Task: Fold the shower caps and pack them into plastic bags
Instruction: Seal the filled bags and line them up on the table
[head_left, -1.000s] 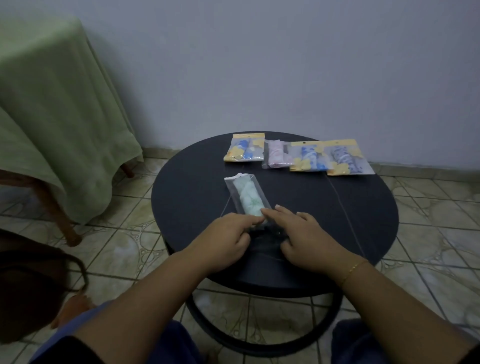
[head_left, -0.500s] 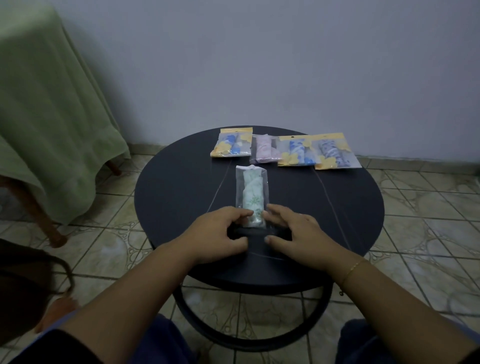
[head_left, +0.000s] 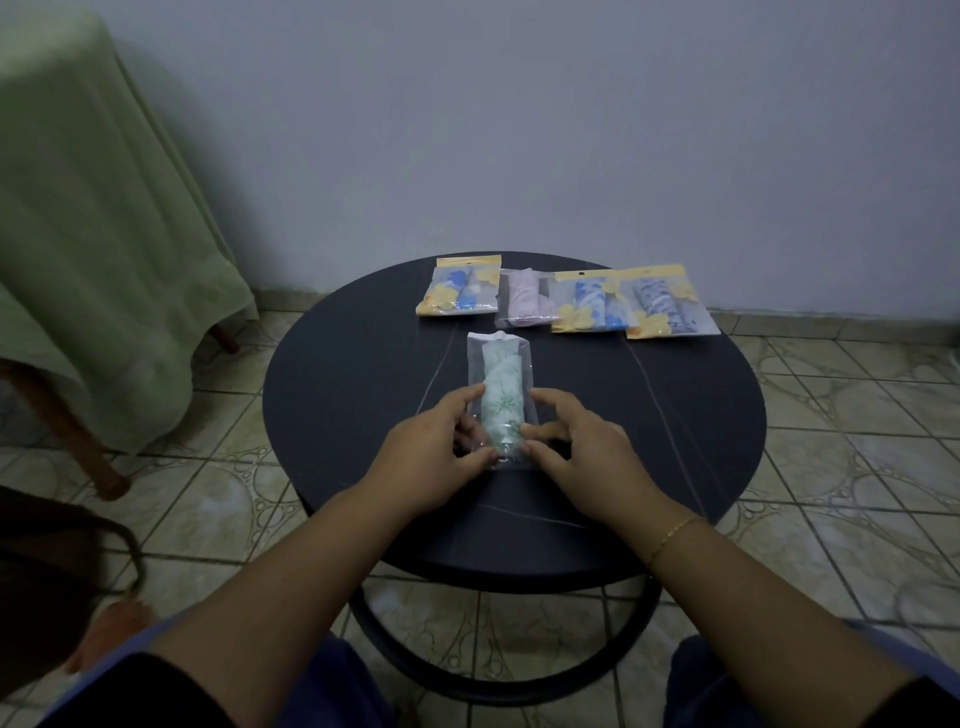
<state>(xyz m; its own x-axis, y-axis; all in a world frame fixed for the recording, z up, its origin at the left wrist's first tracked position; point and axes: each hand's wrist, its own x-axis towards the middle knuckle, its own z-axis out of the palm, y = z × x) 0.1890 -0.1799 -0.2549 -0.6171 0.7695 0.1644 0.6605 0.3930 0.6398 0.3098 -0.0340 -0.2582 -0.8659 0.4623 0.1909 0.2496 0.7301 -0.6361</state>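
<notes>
While both hands, left hand (head_left: 434, 449) & right hand (head_left: 574, 451), pinch the clear plastic bag (head_left: 501, 396) w/ green-print shower cap (head_left: 502, 402) near the round table (head_left: 363, 415) front, it's prob. light, slippery, best pinched at edges.

round dark table (head_left: 332, 415) with five packed bags on it

four bags sit in a row along the far edge, partly overlapping: a yellow-topped bag with blue print (head_left: 460, 287), a clear bag with a pink cap (head_left: 522, 299), a second yellow-topped blue one (head_left: 589, 304) and a yellow-topped one at the right end (head_left: 670, 306). nearer the middle, a clear bag with a green-printed cap (head_left: 501, 379) lies lengthwise. the table stands on a tiled floor (head_left: 857, 415).
</notes>
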